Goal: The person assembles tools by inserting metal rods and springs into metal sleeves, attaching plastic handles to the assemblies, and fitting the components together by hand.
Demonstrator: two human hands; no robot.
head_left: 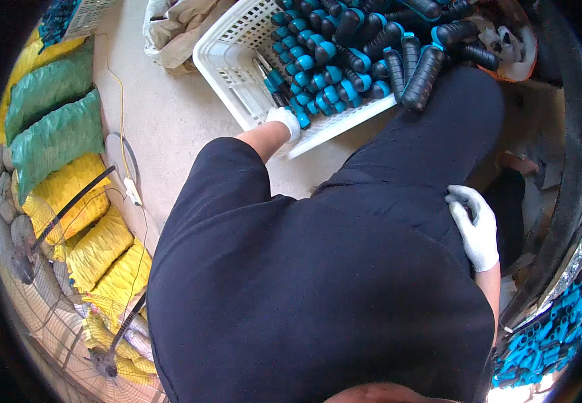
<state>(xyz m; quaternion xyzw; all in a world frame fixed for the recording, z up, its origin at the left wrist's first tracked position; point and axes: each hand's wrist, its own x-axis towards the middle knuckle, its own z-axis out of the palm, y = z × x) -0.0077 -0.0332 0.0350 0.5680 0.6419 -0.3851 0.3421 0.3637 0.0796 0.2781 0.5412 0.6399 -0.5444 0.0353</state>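
Observation:
My left hand, in a white glove, reaches over the near left corner of a white plastic basket. It touches or lies right beside a blue-and-black handle; its fingers are mostly hidden, so a grip cannot be made out. Many similar blue-and-black handles are stacked in the basket, their rounded ends facing me. A few slim pieces with metal tips lie along its left side. My right hand, also white-gloved, rests on my dark-clothed thigh, open with loosely bent fingers and nothing in it.
Larger black grips pile up by my right knee. Green sacks and yellow sacks line the left, beside a wire-caged fan and a cable with a white socket. More blue parts lie at lower right.

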